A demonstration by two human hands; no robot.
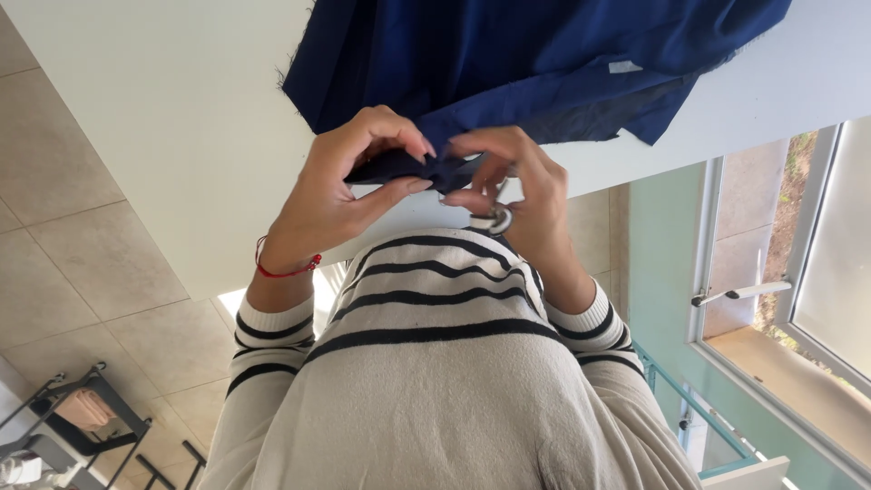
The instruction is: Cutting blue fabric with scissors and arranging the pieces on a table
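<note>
Nearest the camera is the person's own chest and arms, clothed in a cream sweater with black stripes [435, 363], its cuffs ending just short of both wrists. A thin red cord bracelet [286, 269] circles the wrist on the picture's left.

Above the sweater the two hands meet over the edge of the white desk [181, 136]. The view appears turned upside down, so which hand is the person's left and which the right cannot be told for sure; taking them as they lie in the picture, the left hand [336, 195] is the one with the bracelet. Its fingers [413, 145] are curled, thumb and forefinger pinched together on a small folded piece of dark navy fabric [399, 168]. The right hand [522, 186] faces it, its fingers [463, 198] also closed on the same small piece, so the cloth is held between both hands, just above the sweater's collar. A small round silver and black object [500, 219] sits at the lower fingers of the right hand; what it is cannot be told.

Beyond the hands, a larger spread of bright blue cloth [526, 54] lies on the desk, with a frayed edge on one side and a small pale tag near its far end.

Farther off are beige floor tiles [63, 209], a dark metal frame [82, 408] in the corner, and a window [798, 272] with a white handle set in a pale green wall.
</note>
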